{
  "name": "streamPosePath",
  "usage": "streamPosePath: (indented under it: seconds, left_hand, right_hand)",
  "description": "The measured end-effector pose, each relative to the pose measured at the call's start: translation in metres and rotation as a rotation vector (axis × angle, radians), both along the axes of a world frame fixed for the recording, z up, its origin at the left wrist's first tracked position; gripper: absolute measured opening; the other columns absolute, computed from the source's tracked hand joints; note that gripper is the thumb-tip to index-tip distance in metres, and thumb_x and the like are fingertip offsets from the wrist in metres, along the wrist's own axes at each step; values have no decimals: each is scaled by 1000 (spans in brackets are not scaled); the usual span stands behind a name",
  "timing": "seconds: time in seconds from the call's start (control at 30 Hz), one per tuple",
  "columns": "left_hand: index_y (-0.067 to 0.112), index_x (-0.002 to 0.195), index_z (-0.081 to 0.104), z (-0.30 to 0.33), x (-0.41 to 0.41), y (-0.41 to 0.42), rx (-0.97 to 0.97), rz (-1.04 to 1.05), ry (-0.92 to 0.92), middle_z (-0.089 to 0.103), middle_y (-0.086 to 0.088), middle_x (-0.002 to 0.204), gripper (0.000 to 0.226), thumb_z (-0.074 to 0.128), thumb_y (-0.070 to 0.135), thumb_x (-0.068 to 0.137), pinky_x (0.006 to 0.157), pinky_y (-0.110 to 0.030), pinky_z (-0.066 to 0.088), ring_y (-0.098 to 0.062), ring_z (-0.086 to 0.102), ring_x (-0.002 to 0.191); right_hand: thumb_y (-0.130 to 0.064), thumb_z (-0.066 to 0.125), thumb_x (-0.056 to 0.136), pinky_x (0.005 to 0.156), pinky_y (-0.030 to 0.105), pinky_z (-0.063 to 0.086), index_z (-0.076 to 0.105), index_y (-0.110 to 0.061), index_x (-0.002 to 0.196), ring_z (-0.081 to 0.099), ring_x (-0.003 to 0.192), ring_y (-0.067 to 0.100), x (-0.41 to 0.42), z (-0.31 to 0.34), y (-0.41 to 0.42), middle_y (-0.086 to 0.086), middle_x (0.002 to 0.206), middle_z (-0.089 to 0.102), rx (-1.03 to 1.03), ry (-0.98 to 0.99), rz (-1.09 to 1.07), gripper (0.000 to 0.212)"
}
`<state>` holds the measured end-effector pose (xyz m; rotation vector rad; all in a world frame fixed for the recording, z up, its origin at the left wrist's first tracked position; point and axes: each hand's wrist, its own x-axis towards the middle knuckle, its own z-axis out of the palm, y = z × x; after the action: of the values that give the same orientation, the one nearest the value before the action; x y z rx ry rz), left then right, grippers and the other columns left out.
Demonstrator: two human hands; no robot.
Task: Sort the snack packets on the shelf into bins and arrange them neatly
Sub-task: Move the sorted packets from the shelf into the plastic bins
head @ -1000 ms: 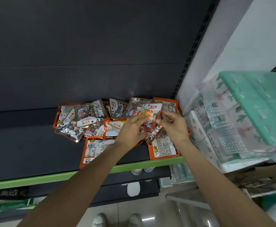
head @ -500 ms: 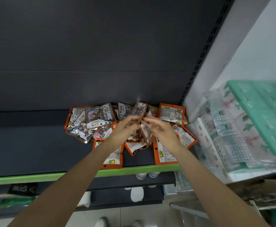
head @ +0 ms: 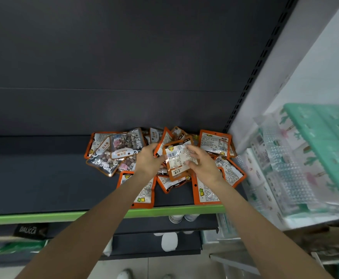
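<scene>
1. Both hands are holding one orange-edged packet label-side up — the left hand is gripping its left edge, the right hand is pinching its right side.
2. The packet pile is lying beneath and around that grip on the dark shelf.

The stone-candy packet between the fingers looks like glossy plastic film, orange-edged, with a matt white printed label on its back. Left of the fingers, packets show clear shiny film with pebbly sweets behind it. Beneath them the shelf is smooth matt dark painted metal, its front lip a satin green strip. Right of the fingers, stacked trays are mint green plastic, wrapped in clear, bumpy, reflective film
</scene>
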<state>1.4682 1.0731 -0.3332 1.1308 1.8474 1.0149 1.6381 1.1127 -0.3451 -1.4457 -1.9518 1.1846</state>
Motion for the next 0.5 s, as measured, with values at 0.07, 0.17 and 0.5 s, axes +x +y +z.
streamPosePath:
  seconds: [0.07, 0.17, 0.5]
  left_hand:
    - [16, 101, 60, 5, -4, -2, 37, -63, 51, 70, -4, 97, 17, 63, 5, 89, 64, -25, 59, -14, 68, 71]
    - [18, 112, 63, 17, -14, -6, 71, -196, 311, 69, 2, 96, 21, 60, 12, 92, 54, -10, 44, -11, 63, 67]
    - [25, 116, 50, 26, -41, -20, 17, -161, 350, 59, 4, 98, 31, 61, 10, 91, 53, -17, 44, -12, 60, 73]
  right_hand:
    - [-13, 64, 89, 105, 34, 41, 32, -22, 146, 41, 130, 14, -2, 4, 2, 1, 143, 39, 68, -58, -44, 66]
    - [-23, 72, 82, 115, 39, 27, 16, -28, 151, 21, 142, 19, -4, 12, 8, 3, 153, 22, 166, -135, -77, 88]
    - [-23, 73, 81, 78, 39, 53, 70, -20, 100, 63, 86, 16, -16, 32, 5, -3, 90, 65, 268, -227, -45, 19]
